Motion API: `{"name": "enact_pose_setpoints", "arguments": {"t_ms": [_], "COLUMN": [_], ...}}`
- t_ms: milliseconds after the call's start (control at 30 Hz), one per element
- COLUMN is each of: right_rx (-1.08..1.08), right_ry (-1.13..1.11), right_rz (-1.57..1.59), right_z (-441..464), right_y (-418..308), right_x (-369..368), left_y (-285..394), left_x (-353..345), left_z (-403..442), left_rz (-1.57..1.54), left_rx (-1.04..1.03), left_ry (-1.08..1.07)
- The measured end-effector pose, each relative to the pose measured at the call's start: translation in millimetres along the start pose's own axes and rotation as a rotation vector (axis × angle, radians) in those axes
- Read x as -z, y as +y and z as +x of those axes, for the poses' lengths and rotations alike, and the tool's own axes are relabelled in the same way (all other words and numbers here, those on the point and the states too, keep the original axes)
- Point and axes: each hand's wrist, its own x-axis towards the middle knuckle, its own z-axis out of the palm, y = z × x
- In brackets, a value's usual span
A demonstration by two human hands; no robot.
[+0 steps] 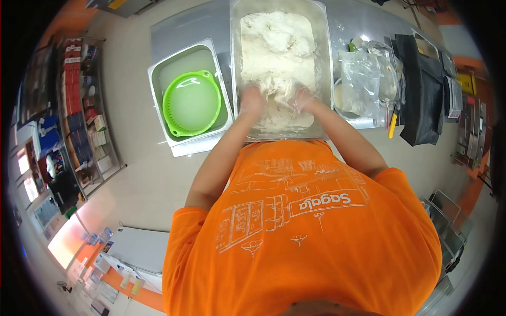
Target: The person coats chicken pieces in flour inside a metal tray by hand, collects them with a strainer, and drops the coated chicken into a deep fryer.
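A long metal tub (pixel 324 68) holds a mass of pale dough (pixel 278 63), lumpy and floury at its far end. Both hands are inside the tub, at its near half. My left hand (pixel 252 100) is at the left side of the dough, blurred by motion, its fingers hard to make out. On the right side, my right hand (pixel 304 99) touches a raised, ragged part of the dough, and its fingers are smeared too. Between the hands the dough is pulled up in rough strands.
Left of the tub, a green bowl (pixel 192 104) of cloudy liquid stands in a metal pan (pixel 226 108). To the right are plastic bags (pixel 359 79), a yellow-handled tool (pixel 392 125) and a black bag (pixel 421 95). Shelves (pixel 87 105) stand far left.
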Motion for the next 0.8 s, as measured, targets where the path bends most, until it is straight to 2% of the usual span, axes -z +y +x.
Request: {"name": "enact_pose_setpoints", "arguments": {"t_ms": [33, 100, 167, 233, 267, 333, 400, 433, 500, 533, 567, 600, 633, 667, 767, 800], "right_rx": [0.017, 0.124, 0.232, 0.347, 0.398, 0.417, 0.194, 0.104, -0.099, -0.163, -0.171, -0.169, -0.101, -0.021, 0.097, -0.087], "right_ry": [0.075, 0.136, 0.153, 0.156, 0.129, -0.083, -0.114, -0.172, -0.238, -0.247, -0.298, -0.355, -0.435, -0.495, -0.278, -0.245], "right_rz": [0.177, 0.323, 0.064, -0.459, -0.618, -0.682, -0.217, -0.031, 0.342, 0.489, 0.275, 0.062, -0.506, -1.071, -0.745, -0.516], "right_z": [-7.1, -0.4, 26.3, 70.5, 92.3, 119.6, 86.1, 58.7, 1.6, -6.2, -10.3, -14.6, -16.7, -19.1, -18.0, -18.2], "right_y": [-15.5, 2.1, 59.1, 124.5, 153.3, 161.8, 142.4, 115.8, 57.0, 53.5, 49.7, 45.8, 39.1, 36.9, 109.5, 95.5], "right_x": [3.6, 1.8, -14.1, -47.1, -74.7, -99.2, -108.5, -89.9, -49.6, -38.2, -28.2, -18.3, -12.1, -9.3, -72.4, -74.7], "left_y": [-8.1, -15.2, -13.6, 7.9, 16.0, 24.2, 20.8, 20.0, 7.8, 8.6, 9.7, 12.9, 17.1, 20.2, 31.8, 30.3], "left_x": [-13.3, -31.3, -19.9, 28.1, 52.2, 91.7, 85.3, 76.9, 29.2, 19.2, 9.7, 6.8, 7.1, 8.5, 34.9, 33.6], "left_z": [-7.0, -21.8, -40.4, -51.6, -44.7, -31.6, -23.7, -15.4, 23.0, 28.4, 33.5, 28.5, 22.1, 14.7, 2.4, -0.1], "left_rz": [0.127, 0.197, 0.171, 0.057, 0.074, 0.109, 0.174, 0.197, 0.128, 0.149, 0.171, 0.249, 0.332, 0.25, 0.02, -0.22], "left_rx": [-0.156, -0.106, -0.08, -0.097, -0.202, -0.411, -0.353, -0.325, -0.11, -0.093, -0.078, -0.155, -0.236, -0.178, -0.014, 0.232], "left_ry": [0.126, -0.347, -0.635, -0.737, -0.756, -0.785, -0.406, -0.214, -0.383, -0.49, -0.597, -0.731, -0.866, -0.894, -0.963, -0.974]}}
